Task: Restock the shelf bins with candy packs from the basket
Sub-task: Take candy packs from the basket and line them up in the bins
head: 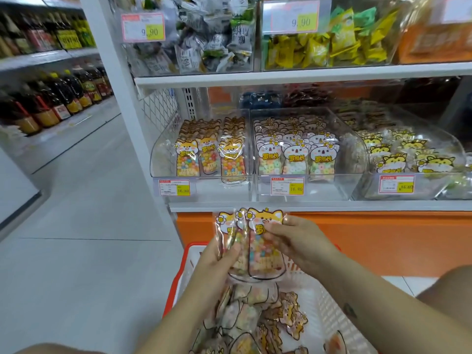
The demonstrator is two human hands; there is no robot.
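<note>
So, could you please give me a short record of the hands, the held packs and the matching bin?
left hand: grips a small stack of candy packs from below
right hand: pinches the front pack
stack position: over the red basket, below the shelf
matching bin: leftmost clear bin, same orange cat design, partly full
basket: more packs inside

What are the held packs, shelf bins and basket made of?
Candy packs: thin glossy clear plastic film, printed tops; glare and wrinkles show.
Shelf bin: rigid clear plastic, likely acrylic; contents visible through walls.
Basket: moulded plastic, it seems; red rim, white lattice walls.
</note>
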